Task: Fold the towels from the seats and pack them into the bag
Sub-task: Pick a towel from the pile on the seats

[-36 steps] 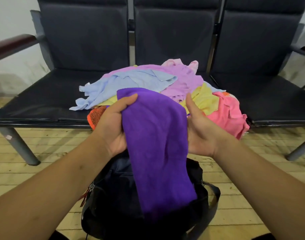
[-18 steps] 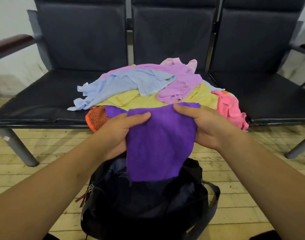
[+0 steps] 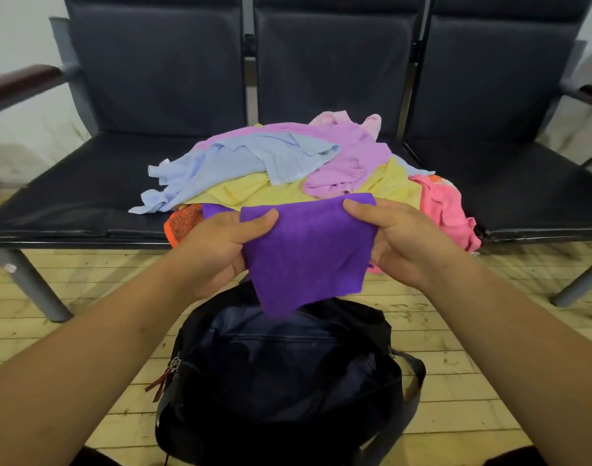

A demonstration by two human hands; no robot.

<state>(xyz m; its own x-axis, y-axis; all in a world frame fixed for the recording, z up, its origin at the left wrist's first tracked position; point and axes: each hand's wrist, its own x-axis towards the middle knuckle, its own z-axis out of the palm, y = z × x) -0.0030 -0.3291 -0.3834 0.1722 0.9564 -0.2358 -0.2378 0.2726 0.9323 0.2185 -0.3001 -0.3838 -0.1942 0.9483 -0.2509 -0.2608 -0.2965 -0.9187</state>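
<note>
A folded purple towel hangs between my hands above the open black bag on the floor. My left hand pinches its upper left edge with thumb on top. My right hand grips its upper right edge the same way. Behind them a heap of towels lies on the middle seat: a light blue one, a lilac one, a yellow one, a pink one at the right and an orange one at the front left.
A row of dark padded seats on grey metal legs stands against a white wall, with armrests at both ends. The floor is pale wooden boards. The bag has a red zipper pull on its left.
The long hanging purple towel has been folded up shorter. My hands lowered and moved apart to its top corners, stretching it flat over the bag.
</note>
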